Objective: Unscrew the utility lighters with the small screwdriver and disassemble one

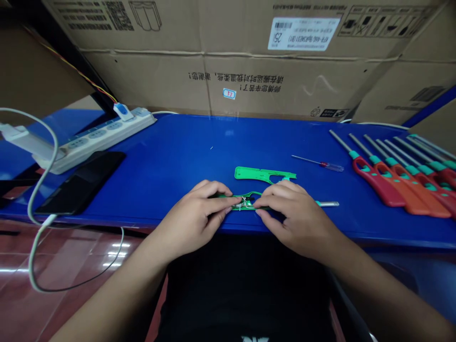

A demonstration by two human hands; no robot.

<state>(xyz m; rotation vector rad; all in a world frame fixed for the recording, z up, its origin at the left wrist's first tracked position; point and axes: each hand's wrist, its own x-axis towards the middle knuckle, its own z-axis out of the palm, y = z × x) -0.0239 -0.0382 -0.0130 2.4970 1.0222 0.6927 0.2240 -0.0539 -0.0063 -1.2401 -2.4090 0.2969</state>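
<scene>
Logging the middle first: we have an opened green casing [235,195] at the near edge of the table [171,161], between the two grips, long axis running left to right across the person's front. Left grip [197,211] is on its left end, thumb at the near side, other fingers over the far side, so we call it clamped on the casing; the extended index tip rests on or just above the white wire [244,201]. Right grip [297,213] covers the right part, thumb low at the near edge, fingers bent over the top; it looks in contact, but we can't tell if it pinches the casing or just steadies it. Exposed innards sit between the fingertips, both hands about equally near. A metal tube [329,204] sticks out past the right grip, in line with the casing. Separate green half-shell [254,174] lies just beyond, roughly parallel, cavity side up as far as we see. Containers: the casing works like a shallow tray with wire and small metallic parts in it, details too small. Cardboard box [228,66] stands behind, contents hidden. Screwdriver [333,166] lies beyond the right grip; red and orange lighters [379,184] are lined up at far right, well apart from both grips.
</scene>
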